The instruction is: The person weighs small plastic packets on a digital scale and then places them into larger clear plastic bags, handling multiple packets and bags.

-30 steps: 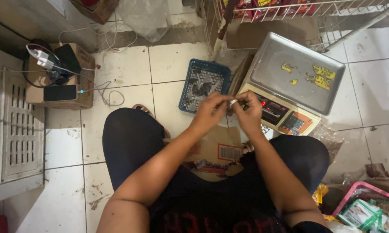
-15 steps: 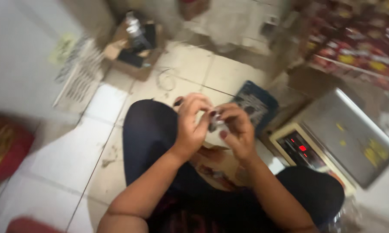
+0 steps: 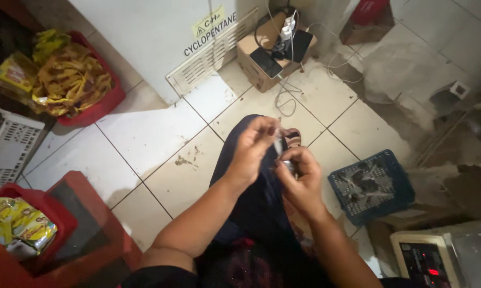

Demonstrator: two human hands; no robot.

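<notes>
My left hand (image 3: 253,151) and my right hand (image 3: 300,177) meet above my knee, both pinching a small clear plastic packet (image 3: 279,145) between the fingertips. The packet is thin and partly hidden by my fingers, so what it holds cannot be made out. My dark trouser leg (image 3: 251,202) lies under both hands, and a sandalled foot (image 3: 292,138) shows just beyond them.
A blue plastic crate (image 3: 369,185) sits on the tiled floor at right, a digital scale (image 3: 432,261) at bottom right. A cardboard box with phones and cables (image 3: 275,48) stands by a white appliance (image 3: 160,37). Red baskets of snack packets (image 3: 72,80) sit at left.
The view has swung left, so the scale slid to the bottom right corner and the red baskets came into sight. Both hands stayed together on the small packet.
</notes>
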